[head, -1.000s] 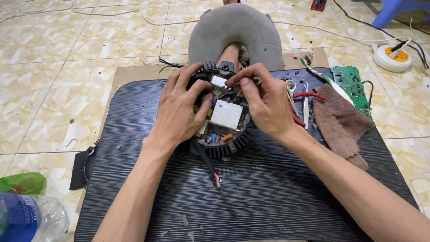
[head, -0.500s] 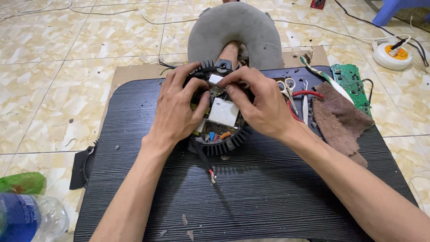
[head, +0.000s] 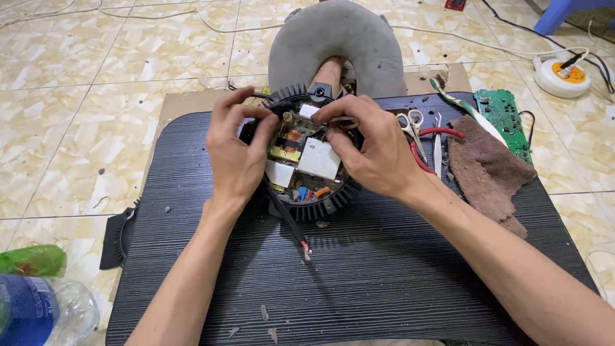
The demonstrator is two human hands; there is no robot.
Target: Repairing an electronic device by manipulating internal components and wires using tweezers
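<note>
I have the round finned housing [head: 301, 160] mid-mat on the black ribbed mat [head: 359, 282], my left hand [head: 234, 150] clamped on its rim. My right hand [head: 371, 150] pinches a small part at the exposed circuit board [head: 301, 157] (what exactly, I cannot tell). Next, I judge, calls for steady, careful prying.

Near half of ribbed black surface [head: 384, 288] open, only loose cable [head: 289, 224] crossing. Right side crowded: scissors [head: 410, 125], tweezers [head: 437, 147], brown cloth [head: 487, 170], green circuit board [head: 503, 118]. Grey cushion [head: 336, 41] blocks far edge.
</note>
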